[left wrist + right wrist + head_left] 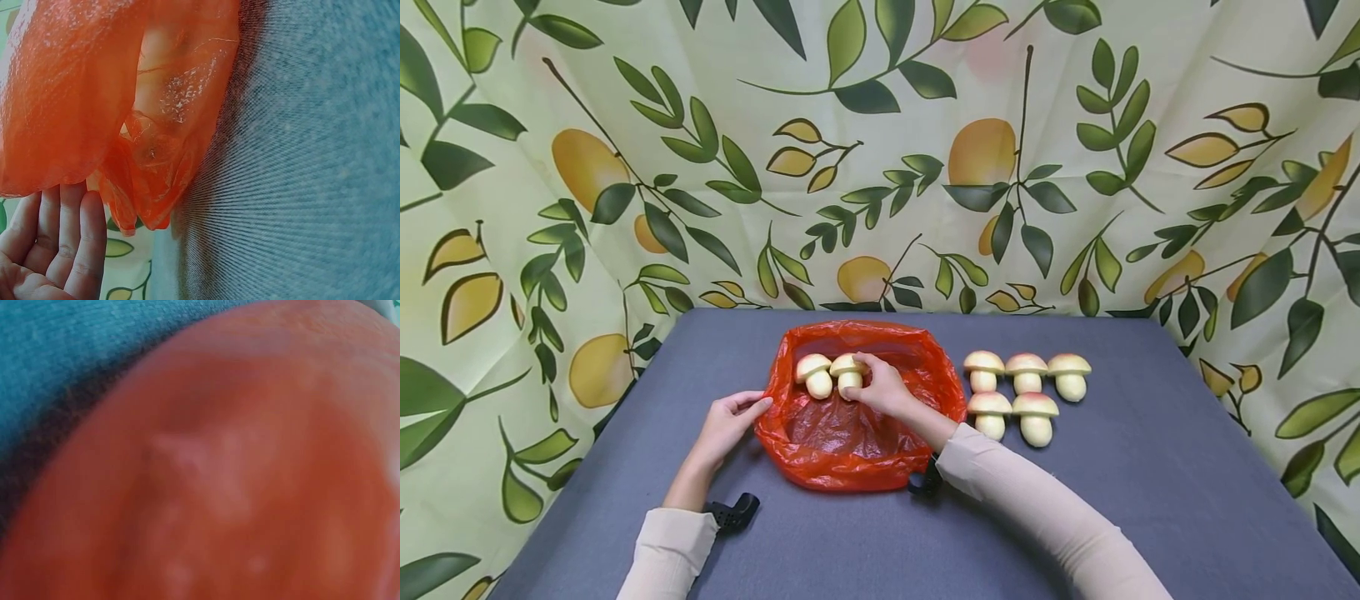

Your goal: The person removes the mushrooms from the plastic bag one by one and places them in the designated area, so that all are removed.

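pinching the left rim of the red bag [850,477] with the left hand [730,423], and holding a pale mushroom [847,377] between the thumb and fingers of the right hand [883,392], inside the open bag, just beside another mushroom [815,375]. look near the tabletop's [850,546] back edge, a bit left of its middle, for the bag, and just right of the bag, toward the back right corner, for five more mushrooms [1027,383] in two rows, three behind and two in front.
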A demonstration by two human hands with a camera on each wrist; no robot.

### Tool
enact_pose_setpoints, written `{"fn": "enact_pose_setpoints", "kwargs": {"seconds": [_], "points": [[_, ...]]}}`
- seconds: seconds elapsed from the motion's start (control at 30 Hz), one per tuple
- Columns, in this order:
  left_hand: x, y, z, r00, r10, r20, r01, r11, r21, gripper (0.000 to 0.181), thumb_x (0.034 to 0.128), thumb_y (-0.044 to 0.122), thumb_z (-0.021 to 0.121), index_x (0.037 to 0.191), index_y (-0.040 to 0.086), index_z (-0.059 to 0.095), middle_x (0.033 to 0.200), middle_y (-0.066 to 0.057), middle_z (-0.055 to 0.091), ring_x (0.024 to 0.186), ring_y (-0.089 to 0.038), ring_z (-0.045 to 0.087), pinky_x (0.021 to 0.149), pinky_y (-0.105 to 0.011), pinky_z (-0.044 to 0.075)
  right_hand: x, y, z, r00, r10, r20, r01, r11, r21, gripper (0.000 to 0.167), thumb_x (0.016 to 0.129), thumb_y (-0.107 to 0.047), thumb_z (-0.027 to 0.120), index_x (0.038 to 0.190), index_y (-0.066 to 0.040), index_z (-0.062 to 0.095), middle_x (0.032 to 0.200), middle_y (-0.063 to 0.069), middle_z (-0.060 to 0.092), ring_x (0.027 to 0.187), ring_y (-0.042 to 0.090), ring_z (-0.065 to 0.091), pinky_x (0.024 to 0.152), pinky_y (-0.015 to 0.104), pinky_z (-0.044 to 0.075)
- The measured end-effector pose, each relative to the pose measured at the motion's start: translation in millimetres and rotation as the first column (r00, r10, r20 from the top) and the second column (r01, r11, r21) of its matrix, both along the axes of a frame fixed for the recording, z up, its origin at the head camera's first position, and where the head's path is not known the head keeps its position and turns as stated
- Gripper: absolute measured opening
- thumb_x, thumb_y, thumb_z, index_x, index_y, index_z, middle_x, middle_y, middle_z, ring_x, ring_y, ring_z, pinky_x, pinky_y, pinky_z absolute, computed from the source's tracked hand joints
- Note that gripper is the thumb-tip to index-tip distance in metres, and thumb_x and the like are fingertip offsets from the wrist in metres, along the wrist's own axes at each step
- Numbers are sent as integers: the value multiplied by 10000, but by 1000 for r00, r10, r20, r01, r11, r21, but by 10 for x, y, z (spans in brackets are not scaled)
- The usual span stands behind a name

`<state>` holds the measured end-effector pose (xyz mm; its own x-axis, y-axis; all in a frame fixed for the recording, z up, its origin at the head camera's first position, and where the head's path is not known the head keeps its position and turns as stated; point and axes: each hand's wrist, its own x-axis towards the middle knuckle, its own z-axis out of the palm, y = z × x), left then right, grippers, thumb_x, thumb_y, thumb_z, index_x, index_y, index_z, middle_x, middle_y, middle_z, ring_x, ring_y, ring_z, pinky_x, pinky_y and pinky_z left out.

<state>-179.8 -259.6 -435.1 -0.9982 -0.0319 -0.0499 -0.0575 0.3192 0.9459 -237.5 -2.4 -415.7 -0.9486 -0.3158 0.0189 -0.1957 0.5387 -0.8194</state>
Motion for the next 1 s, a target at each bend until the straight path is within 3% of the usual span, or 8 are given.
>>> {"fn": "enact_pose_setpoints", "kwargs": {"seconds": [0.2,0.4,0.6,1.0], "points": [[-4,-5,-9,1000,4,7,-4,1000,0,406,943,175,614,1219,-121,584,747,274,649,697,81,579,672,-138,480,42,3,8,1000,-20,-5,20,1000,-8,535,815,-163,759,1273,16,549,1273,199,607,1121,319,583,961,449,482],[6,1,0,1000,-5,2,5,1000,3,408,945,177,612,1214,-128,581,744,263,649,683,75,578,658,-142,483,27,-44,-43,991,-104,86,113,988,-109,556,815,-139,754,1295,36,534,1291,219,597,1140,338,592,964,437,494],[5,9,5,1000,-5,-7,5,1000,-1,399,942,179,616,1198,-126,593,742,261,645,679,73,579,658,-142,484,-5,-119,-158,961,-171,217,223,943,-247,616,829,-130,744,1354,49,475,1346,249,555,1242,366,560,1001,437,492],[-8,5,-35,1000,-12,-20,12,1000,-1,392,940,171,616,1185,-134,598,746,264,653,694,75,592,666,-142,488,-46,-262,-339,915,-304,265,383,861,-336,615,799,-134,764,1319,74,509,1304,261,580,1202,375,570,1003,438,481]]}}
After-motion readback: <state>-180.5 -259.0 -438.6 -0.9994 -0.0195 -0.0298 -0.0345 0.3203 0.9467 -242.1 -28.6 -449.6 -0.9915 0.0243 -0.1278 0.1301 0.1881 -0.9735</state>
